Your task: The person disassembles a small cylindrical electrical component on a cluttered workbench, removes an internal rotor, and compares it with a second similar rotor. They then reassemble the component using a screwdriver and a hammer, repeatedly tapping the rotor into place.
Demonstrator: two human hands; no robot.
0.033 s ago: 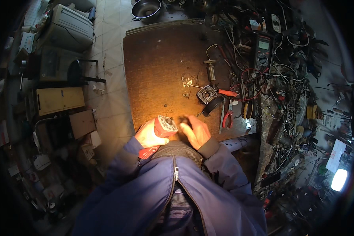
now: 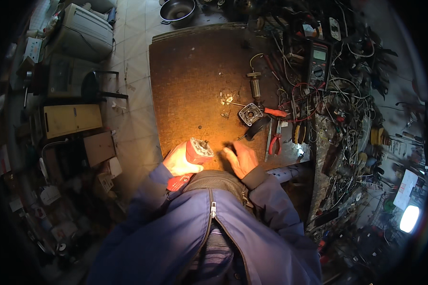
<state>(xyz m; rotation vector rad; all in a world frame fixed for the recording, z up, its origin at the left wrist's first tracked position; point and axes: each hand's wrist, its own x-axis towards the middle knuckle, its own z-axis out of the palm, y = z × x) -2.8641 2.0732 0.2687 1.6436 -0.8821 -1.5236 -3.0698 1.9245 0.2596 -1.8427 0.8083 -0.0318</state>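
My left hand (image 2: 177, 162) is wrapped round a red power tool housing (image 2: 198, 153) at the table's near edge. The housing's open end faces up, and a paler rim with dark parts shows inside. Just right of it, apart from the housing, my right hand (image 2: 243, 160) is closed, thumb against curled fingers; what it pinches, if anything, is too dark to make out. Beyond that hand lie a metal gear head (image 2: 250, 114) with a black round part (image 2: 258, 128) and a motor armature (image 2: 255, 87). A red-handled screwdriver (image 2: 276, 112) lies by the gear head.
Red-handled pliers (image 2: 275, 142) lie on the wooden table (image 2: 185, 85), right of my right hand. A multimeter (image 2: 319, 64) and tangled wires (image 2: 337, 95) crowd the right side. Small debris (image 2: 228, 100) lies mid-table. A lit lamp (image 2: 409, 219) is at far right.
My right hand has moved slightly to the right, away from the housing. My left hand and the housing have shifted very little.
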